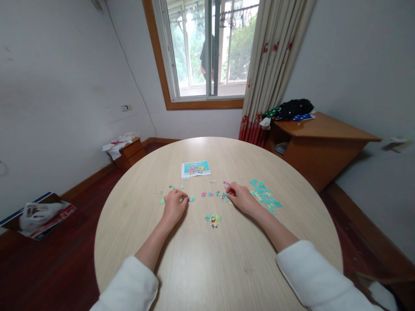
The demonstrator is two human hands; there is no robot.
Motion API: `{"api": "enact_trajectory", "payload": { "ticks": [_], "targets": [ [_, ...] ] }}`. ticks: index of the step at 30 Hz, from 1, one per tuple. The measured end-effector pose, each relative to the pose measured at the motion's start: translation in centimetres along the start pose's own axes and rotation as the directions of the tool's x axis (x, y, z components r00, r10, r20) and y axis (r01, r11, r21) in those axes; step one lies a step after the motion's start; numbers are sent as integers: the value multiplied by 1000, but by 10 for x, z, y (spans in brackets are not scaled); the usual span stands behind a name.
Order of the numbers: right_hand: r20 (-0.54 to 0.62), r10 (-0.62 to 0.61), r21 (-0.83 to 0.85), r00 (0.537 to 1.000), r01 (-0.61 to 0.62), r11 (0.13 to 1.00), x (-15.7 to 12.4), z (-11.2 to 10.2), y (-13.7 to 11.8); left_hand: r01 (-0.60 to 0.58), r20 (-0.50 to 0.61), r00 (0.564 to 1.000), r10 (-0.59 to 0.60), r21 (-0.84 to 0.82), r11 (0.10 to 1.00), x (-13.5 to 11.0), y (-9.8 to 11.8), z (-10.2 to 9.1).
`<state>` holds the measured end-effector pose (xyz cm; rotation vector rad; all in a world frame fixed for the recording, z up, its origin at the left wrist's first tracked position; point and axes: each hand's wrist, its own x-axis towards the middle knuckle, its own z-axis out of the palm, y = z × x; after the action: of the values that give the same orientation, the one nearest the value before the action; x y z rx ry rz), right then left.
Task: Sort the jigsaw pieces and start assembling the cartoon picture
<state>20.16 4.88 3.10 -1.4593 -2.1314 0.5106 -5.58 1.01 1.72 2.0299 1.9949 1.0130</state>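
Note:
Both my hands rest on a round light-wood table (201, 268). My left hand (174, 205) lies knuckles up with fingers curled, its fingertips pinched at a small puzzle piece (191, 199). My right hand (240, 196) is curled too, its fingertips pressed on loose pieces (224, 196) in the middle row. A small joined cluster showing a yellow cartoon figure (213, 219) lies between my hands, nearer to me. A pile of teal pieces (264, 195) sits just right of my right hand. A printed reference picture (195, 169) lies farther back.
More loose pieces (170, 188) are scattered left of centre. A wooden desk (320, 138) with dark clothing stands at the right under a curtain (272, 65). A low box (129, 151) and a plastic bag (39, 214) lie on the red floor at left. A person stands outside the window (207, 56).

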Motion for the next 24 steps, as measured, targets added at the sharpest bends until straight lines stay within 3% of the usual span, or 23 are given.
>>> {"api": "enact_trajectory", "payload": {
  "ticks": [10,14,19,24],
  "targets": [
    [-21,-85,47,996,86,995,-2,-1,-4,0,-3,1000,0,-40,999,1,0,-1],
    [-100,-57,215,993,78,974,-3,2,-9,-40,-13,999,39,-106,994,0,7,-3],
    [-86,6,534,996,41,844,-5,15,-25,-154,-48,988,148,-181,971,-8,25,-5],
    [17,83,769,996,-66,636,-12,24,-45,-285,-105,958,266,-268,920,-14,31,-1]
  ]
}}
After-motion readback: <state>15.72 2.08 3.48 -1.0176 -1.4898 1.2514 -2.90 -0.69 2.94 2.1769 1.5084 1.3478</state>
